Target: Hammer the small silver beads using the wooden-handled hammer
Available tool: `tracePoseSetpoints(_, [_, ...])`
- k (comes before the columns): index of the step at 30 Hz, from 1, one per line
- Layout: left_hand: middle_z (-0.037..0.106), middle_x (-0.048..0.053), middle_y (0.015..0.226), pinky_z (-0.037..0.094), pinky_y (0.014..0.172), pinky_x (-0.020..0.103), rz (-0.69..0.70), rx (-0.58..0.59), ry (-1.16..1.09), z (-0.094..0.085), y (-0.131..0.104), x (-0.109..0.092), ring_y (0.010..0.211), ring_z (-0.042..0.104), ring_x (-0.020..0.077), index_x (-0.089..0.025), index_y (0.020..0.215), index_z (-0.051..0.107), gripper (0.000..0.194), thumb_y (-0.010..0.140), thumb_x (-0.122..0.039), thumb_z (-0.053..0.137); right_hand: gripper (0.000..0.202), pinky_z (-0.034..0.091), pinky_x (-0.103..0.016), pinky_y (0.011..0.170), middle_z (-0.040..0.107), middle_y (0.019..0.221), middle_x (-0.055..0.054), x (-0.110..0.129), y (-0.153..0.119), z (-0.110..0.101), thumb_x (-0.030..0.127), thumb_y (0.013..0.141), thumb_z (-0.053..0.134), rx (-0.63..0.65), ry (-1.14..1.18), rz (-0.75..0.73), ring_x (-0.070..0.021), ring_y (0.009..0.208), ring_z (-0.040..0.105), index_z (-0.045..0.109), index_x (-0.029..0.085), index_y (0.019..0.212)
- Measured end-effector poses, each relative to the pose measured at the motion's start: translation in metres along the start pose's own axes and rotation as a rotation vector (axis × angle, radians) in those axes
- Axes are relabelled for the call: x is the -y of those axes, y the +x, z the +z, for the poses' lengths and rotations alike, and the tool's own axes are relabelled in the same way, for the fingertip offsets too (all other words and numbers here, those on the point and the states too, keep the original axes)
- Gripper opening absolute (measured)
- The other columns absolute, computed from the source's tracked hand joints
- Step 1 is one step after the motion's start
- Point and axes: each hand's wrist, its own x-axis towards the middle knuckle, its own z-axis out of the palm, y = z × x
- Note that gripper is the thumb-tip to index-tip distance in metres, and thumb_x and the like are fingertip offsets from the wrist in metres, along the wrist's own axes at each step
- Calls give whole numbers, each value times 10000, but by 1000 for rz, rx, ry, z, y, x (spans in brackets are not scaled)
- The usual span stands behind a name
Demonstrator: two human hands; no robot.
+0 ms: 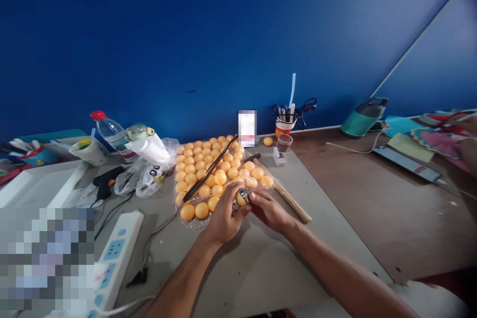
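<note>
Over the grey tabletop, my left hand curls its fingers around a small orange ball that looks like a ping-pong ball. Shiny dark-silver material covers part of the ball, too small to make out. From the other side, my right hand presses its thumb and fingertips against the same ball. Just beyond both hands lie rows of orange balls in a clear plastic sheet. A long black strip rests across them. Beside my right forearm is a bundle of thin wooden sticks.
At the left lie a white power strip, a black glue gun, plastic bags and a red-capped bottle. A paper cup of tools stands behind. Rightward are a phone, a teal container and another person's blurred hand.
</note>
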Motion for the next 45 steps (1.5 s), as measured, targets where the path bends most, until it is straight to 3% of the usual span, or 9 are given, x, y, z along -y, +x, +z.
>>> tracePoseSetpoints(6, [572,155,1285,465,1005,439,-109,-352,-90,-2,1,3,1151,601,261,-201,1368,387,465,953,-384,486,436,451,-279,686,673,820,-50,4,1,-3,465,832,675,84,-11,-62,-157,734,587,659,169,1153])
tracePoseSetpoints(10, [605,144,1217,448,1017,445,-108,-481,-43,-6,3,4,1099,624,258,-202,1378,382,470,963,-414,449,448,450,-283,691,680,849,-62,5,0,-3,457,833,668,94,1,-74,-166,766,597,659,170,1177])
tracePoseSetpoints(16, [596,131,1195,455,1005,435,-60,-322,69,-3,-1,3,1139,573,258,-200,1277,472,392,937,-392,508,436,459,-366,892,708,1030,-99,4,1,-2,481,781,721,50,11,-56,-211,921,635,706,182,1098])
tracePoseSetpoints(20, [546,134,1265,411,1064,468,43,-151,124,-1,0,0,1234,505,272,-207,1245,509,365,916,-357,557,399,486,-323,815,710,1021,-70,5,0,-1,453,785,733,42,24,-27,-188,873,641,700,202,1094])
tracePoseSetpoints(24, [510,138,1319,375,1105,483,47,-26,136,1,2,1,1299,452,275,-212,1275,493,388,911,-323,568,326,493,-278,792,706,960,-47,9,-2,5,384,784,757,45,-9,22,-171,882,634,705,193,1043])
tracePoseSetpoints(29, [501,155,1344,388,1085,508,27,-37,108,4,0,2,1291,468,293,-203,1347,397,544,861,-271,632,337,504,-300,822,702,899,-45,13,-2,10,408,783,760,73,-2,36,-165,833,643,702,178,1023])
tracePoseSetpoints(33, [530,141,1293,416,1067,488,89,-66,152,4,0,2,1257,497,276,-208,1285,436,438,878,-222,598,323,499,-315,836,694,901,-49,11,-3,7,430,788,751,53,-9,44,-180,878,644,701,186,993])
tracePoseSetpoints(39, [516,157,1314,437,1061,478,191,-67,226,2,0,3,1271,488,274,-202,1314,428,442,897,-200,572,338,486,-283,811,685,929,-41,7,-3,5,421,762,774,58,0,11,-178,899,625,696,186,992])
tracePoseSetpoints(45, [486,182,1365,431,1069,520,165,-53,261,2,-1,4,1309,463,302,-185,1351,397,507,887,-230,597,302,469,-258,758,666,829,-16,3,-1,3,410,751,789,4,-9,9,-148,798,609,692,177,917])
